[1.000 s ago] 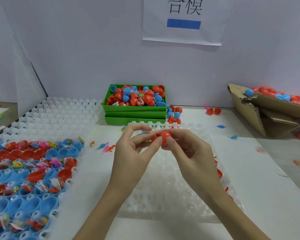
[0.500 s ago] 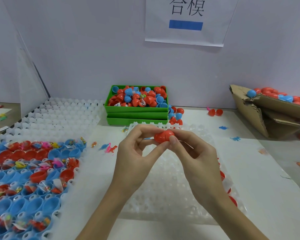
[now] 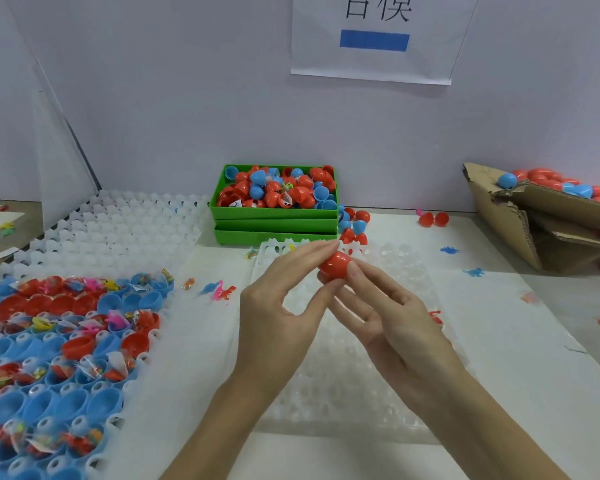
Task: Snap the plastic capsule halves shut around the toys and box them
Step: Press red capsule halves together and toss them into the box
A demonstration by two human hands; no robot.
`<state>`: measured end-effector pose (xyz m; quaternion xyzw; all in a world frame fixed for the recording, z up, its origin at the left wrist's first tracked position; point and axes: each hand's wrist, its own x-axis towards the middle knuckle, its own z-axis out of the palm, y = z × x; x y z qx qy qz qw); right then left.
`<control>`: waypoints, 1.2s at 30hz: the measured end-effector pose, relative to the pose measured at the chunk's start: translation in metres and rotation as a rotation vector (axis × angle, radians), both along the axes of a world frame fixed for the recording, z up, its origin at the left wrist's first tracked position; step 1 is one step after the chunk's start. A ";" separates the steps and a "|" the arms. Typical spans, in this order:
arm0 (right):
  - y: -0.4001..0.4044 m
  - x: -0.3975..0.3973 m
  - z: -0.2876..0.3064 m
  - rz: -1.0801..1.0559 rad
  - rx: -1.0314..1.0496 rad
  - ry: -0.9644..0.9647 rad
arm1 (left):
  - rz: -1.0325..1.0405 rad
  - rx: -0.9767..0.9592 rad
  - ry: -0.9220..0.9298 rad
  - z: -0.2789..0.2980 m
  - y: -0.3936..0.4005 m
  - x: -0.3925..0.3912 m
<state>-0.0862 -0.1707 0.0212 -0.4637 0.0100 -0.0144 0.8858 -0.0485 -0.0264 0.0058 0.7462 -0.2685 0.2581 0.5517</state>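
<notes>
A closed red capsule [image 3: 335,265] is held in the air above the middle of the table. My left hand [image 3: 281,306] pinches it between the outstretched index finger on top and the thumb underneath. From the right side my right hand [image 3: 388,317] holds the same capsule, its thumb lying on top and its fingers below. The cardboard box [image 3: 499,216] at the far right holds several closed red and blue capsules.
A stack of green trays [image 3: 274,216] at the back centre is full of loose red and blue halves. A white tray [image 3: 174,327] on the left carries blue and red halves with bagged toys. A clear tray [image 3: 343,393] lies under my hands. Small toys [image 3: 222,291] are scattered about.
The two red halves have come together into one closed capsule. My left fingers have straightened out, and the capsule has shifted slightly to the right.
</notes>
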 end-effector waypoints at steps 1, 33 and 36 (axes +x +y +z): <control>0.000 0.000 0.000 0.032 0.042 0.025 | 0.027 0.011 -0.018 0.000 0.001 0.001; 0.014 -0.004 -0.006 -0.121 -0.083 0.050 | 0.090 0.006 0.017 -0.008 -0.006 -0.003; 0.007 0.000 -0.001 -0.006 -0.030 0.015 | -0.060 -0.119 0.126 -0.005 -0.004 0.000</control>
